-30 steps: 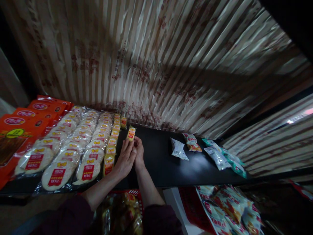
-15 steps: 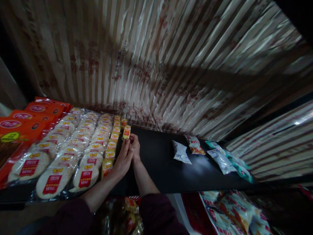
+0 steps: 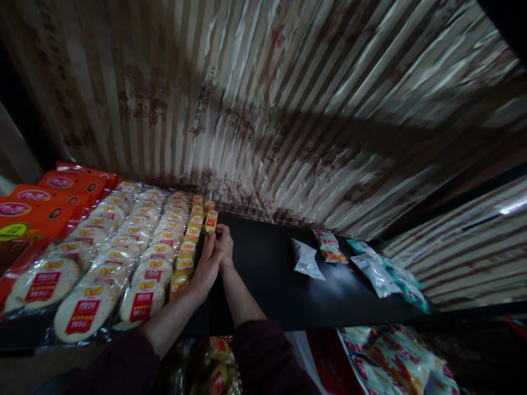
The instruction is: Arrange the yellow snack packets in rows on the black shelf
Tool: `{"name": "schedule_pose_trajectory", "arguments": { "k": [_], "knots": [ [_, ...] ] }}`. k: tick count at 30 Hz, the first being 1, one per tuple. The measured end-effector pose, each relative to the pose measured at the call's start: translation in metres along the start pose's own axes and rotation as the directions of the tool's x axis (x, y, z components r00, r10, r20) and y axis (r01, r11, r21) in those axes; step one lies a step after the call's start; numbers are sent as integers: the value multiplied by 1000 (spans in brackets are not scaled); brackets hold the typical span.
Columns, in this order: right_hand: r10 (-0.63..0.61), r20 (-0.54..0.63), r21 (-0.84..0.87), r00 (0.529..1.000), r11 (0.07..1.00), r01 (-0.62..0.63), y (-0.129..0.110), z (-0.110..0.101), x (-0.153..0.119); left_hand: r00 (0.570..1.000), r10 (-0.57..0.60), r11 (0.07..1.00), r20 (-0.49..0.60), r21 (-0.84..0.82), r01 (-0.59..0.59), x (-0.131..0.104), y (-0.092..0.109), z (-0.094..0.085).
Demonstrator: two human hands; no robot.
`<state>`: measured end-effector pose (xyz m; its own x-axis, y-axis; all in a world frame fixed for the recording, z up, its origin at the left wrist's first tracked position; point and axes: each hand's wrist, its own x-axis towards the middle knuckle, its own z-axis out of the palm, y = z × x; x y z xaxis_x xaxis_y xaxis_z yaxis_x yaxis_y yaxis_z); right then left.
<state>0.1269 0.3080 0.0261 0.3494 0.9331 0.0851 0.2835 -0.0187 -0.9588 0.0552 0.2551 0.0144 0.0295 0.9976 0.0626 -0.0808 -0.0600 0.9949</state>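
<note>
A small yellow snack packet (image 3: 211, 221) with a red label stands upright at the fingertips of both hands, just right of a row of matching yellow packets (image 3: 188, 247). My left hand (image 3: 209, 263) is closed, its fingers at the packet's lower edge. Pressed against it, my right hand (image 3: 225, 246) has its fingers curled at the same lower edge. Behind the held packet, another yellow packet (image 3: 209, 206) stands near the back of the shelf. Clear-wrapped round rice crackers (image 3: 142, 299) with red labels lie in overlapping rows to the left.
Orange snack bags (image 3: 61, 186) lie at the far left of the black shelf (image 3: 263, 285). To the right are a silver packet (image 3: 307, 259), a red-and-white packet (image 3: 330, 246) and green packets (image 3: 405, 280). Below sit more bagged snacks (image 3: 403, 356). A wrinkled striped sheet (image 3: 247, 109) rises behind.
Both hands stay together at the yellow packet, which has shifted slightly left and is more upright beside the row. The view has moved a little.
</note>
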Motion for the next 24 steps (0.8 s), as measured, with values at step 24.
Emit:
{"name": "schedule_pose_trajectory", "arguments": {
  "k": [24],
  "knots": [
    [-5,42,-557,999,830,27,-19,-3,3,988,-150,988,19,34,149,-15,41,9]
  ]
}}
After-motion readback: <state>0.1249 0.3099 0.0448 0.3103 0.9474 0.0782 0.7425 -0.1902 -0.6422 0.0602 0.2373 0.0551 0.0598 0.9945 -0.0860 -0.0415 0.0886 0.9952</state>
